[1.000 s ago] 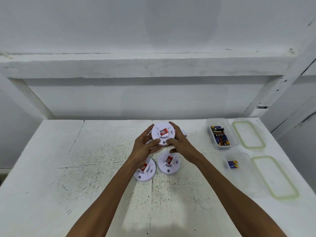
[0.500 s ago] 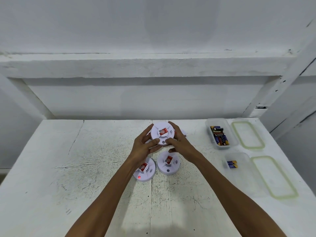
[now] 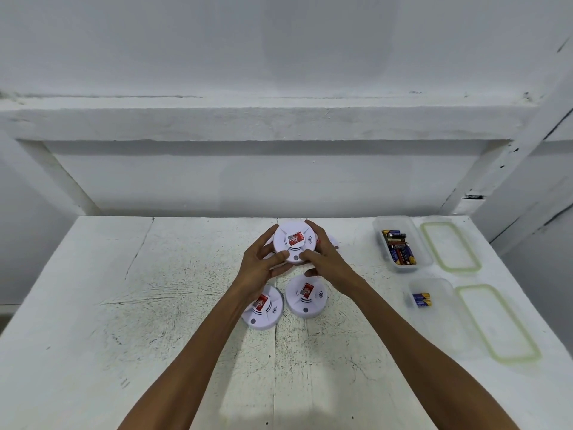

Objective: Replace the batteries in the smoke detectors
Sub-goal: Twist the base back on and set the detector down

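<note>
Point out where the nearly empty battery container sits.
Head view, table's right side: the nearly empty container sits nearer than the fuller container, with a lid just to its right.

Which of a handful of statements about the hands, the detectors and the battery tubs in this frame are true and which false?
1. The left hand and the right hand both grip one smoke detector. True.
2. A second detector and a third detector lie on the table, nearer the person. True.
3. The far tub is empty. False: it holds a heap of batteries.
4. Both tubs are closed. False: the far tub and the near tub are open, and the far lid and the near lid each lie to the right of their tub.
</note>
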